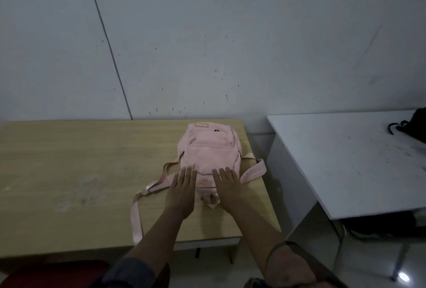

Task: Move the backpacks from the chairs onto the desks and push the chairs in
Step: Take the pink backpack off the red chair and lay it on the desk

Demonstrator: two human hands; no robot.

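Observation:
A pink backpack (208, 149) lies flat on the wooden desk (69, 172), near its right end, with its straps spread toward the front edge. My left hand (182, 189) rests flat with fingers apart at the backpack's near left side. My right hand (227, 187) lies the same way at its near right side, fingertips touching the fabric. Neither hand grips anything. A red chair seat (48, 274) shows at the bottom left, below the desk's front edge. A black backpack (415, 126) sits on the white desk (345, 161) at the far right.
A grey wall stands right behind both desks. A narrow gap separates the wooden desk from the white one. A dark object (380, 223) sits under the white desk. Shiny floor shows at the bottom right.

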